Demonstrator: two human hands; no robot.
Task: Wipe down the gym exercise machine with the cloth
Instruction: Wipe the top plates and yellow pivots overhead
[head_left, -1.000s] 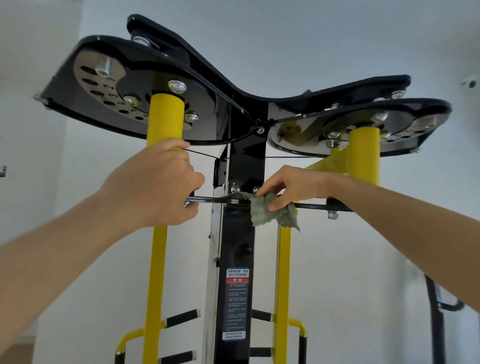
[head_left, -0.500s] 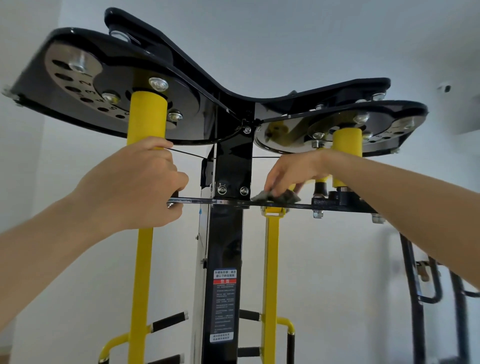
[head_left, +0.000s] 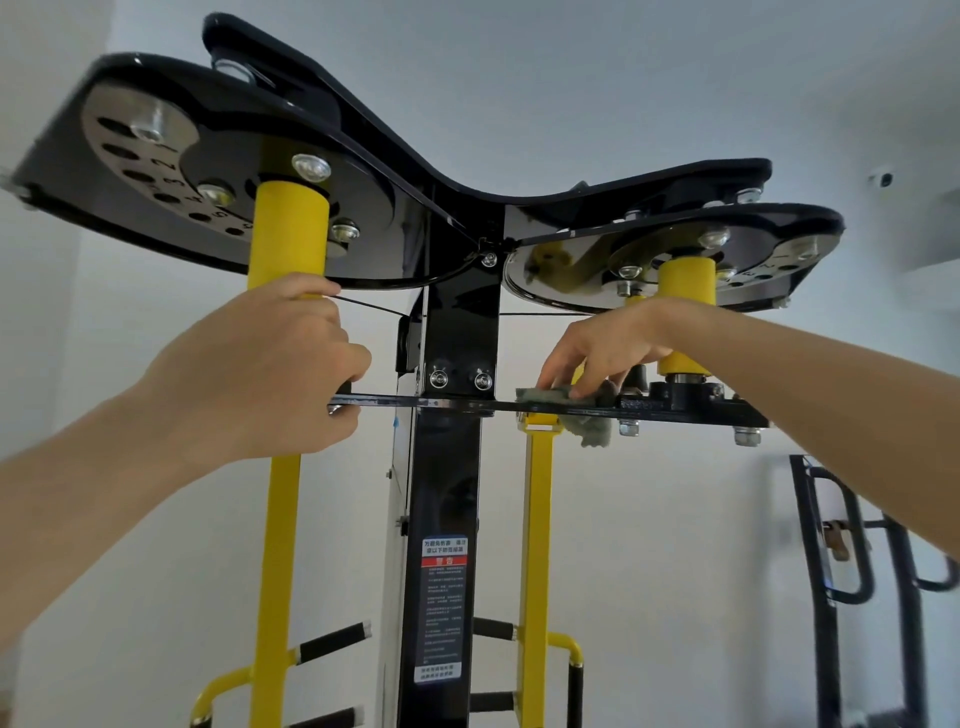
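The left hand is clamped round the yellow post. The right hand presses the cloth onto the black crossbar, fingers seemingly straight, not pinching.

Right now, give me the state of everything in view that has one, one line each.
left hand, grips the left yellow post.
right hand, fingers press the cloth onto the black crossbar.
cloth, bunched on the crossbar, one part hanging below its edge.
black crossbar, level, bolted to the black column.
thin cable, stretched straight.
warning label, stuck flat on the column.
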